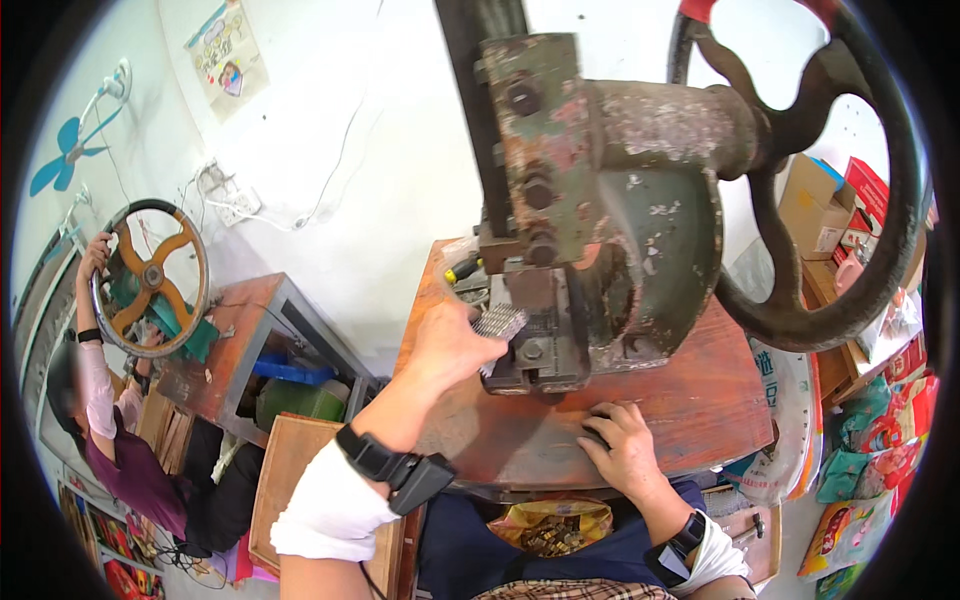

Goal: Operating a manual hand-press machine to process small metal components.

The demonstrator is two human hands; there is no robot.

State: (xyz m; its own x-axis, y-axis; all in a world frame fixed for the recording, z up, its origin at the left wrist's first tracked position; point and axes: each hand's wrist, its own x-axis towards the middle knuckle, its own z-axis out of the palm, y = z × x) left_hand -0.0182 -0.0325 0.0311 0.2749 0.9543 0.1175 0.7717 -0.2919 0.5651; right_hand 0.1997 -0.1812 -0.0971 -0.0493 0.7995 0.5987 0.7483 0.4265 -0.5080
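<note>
"Grip status?"
"Left hand (440,345) closed narrowly on the ridged metal piece (500,321)."
"Its position?"
"Above the thumb, extending toward the press (543,150). Right hand (625,450) on table (705,400), fingers curled; contents cannot be determined."

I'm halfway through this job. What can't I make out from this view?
All in the head view:
Left hand: some fingertips are hidden behind the metal strips it holds.
Right hand: palm down over the table, so anything beneath it is hidden.
Wheel of the press: its top is cut off by the upper edge.
Pieces in the yellow bag: too small to identify.
</note>
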